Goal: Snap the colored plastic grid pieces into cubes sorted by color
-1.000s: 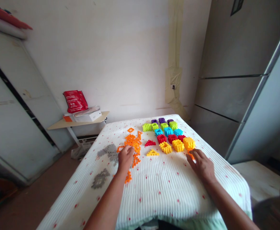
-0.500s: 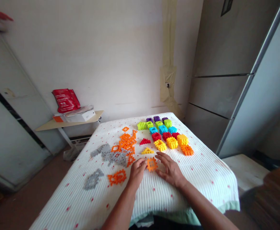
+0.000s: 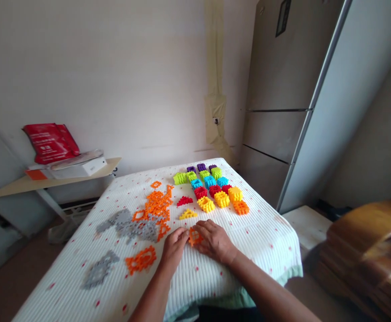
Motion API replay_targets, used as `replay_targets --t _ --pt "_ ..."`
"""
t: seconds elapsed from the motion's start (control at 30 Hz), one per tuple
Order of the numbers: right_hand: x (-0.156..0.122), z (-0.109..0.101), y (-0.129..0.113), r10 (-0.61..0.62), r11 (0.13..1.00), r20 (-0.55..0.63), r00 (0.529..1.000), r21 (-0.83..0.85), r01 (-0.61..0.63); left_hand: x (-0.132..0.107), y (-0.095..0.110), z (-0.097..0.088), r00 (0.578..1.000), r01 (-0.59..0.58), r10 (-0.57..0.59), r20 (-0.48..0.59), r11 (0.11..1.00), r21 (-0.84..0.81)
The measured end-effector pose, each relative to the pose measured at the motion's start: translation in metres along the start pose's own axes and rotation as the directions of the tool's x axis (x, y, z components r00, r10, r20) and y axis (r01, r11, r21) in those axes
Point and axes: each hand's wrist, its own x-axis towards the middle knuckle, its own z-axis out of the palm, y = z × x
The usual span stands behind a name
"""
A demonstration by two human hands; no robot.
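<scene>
An orange toothed building tile (image 3: 194, 237) with a windowed middle is between my two hands, near the front of the table. My left hand (image 3: 174, 247) pinches its left edge with thumb and fingers. Over its right side lies my right hand (image 3: 216, 240), fingers bent round the edge and hiding part of it. Just beyond are a yellow triangular piece (image 3: 188, 214) and a red triangular piece (image 3: 184, 201). Left of my hands lie a few joined orange tiles (image 3: 140, 260) and a heap of loose orange tiles (image 3: 157, 203).
Grey tiles (image 3: 136, 228) overlap the orange heap, with more grey tiles (image 3: 100, 269) nearer me. Stacks in rows stand at the back right: yellow (image 3: 206, 204), red (image 3: 201, 192), blue (image 3: 210, 181), green (image 3: 181, 178), purple (image 3: 201, 167), orange (image 3: 241, 207). A refrigerator (image 3: 275, 129) stands beyond.
My right hand has come in from the right and closed onto the orange tile's right side. My left hand keeps its grip. The view has turned to the right.
</scene>
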Motion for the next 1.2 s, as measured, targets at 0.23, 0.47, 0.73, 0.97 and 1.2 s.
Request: replay_targets --t 0.23,0.47,0.73,0.97,1.2 --pt "-0.018 -0.031 0.041 0.141 0.989 -0.19 0.972 -0.017 -0.147 0.001 -0.008 -0.001 0.999 0.028 -0.029 -0.031 0.999 -0.032" --pt "-0.041 -0.09 0.107 0.307 0.89 -0.188 0.933 -0.291 -0.352 0.001 -0.003 0.0 0.999 -0.011 0.013 -0.032 0.998 0.068" --pt "-0.039 -0.096 0.126 0.35 0.879 -0.032 0.936 -0.334 -0.34 0.002 -0.011 0.0 1.0 -0.017 0.019 -0.018 0.996 0.088" --pt "-0.039 -0.095 0.126 0.341 0.872 0.039 0.939 -0.385 -0.301 0.001 -0.008 0.0 0.999 -0.012 0.015 -0.035 0.997 0.076" --pt "-0.044 -0.09 0.124 0.129 0.893 -0.168 0.977 -0.408 -0.188 -0.002 -0.004 0.002 0.994 -0.05 0.05 -0.095 0.999 -0.001"
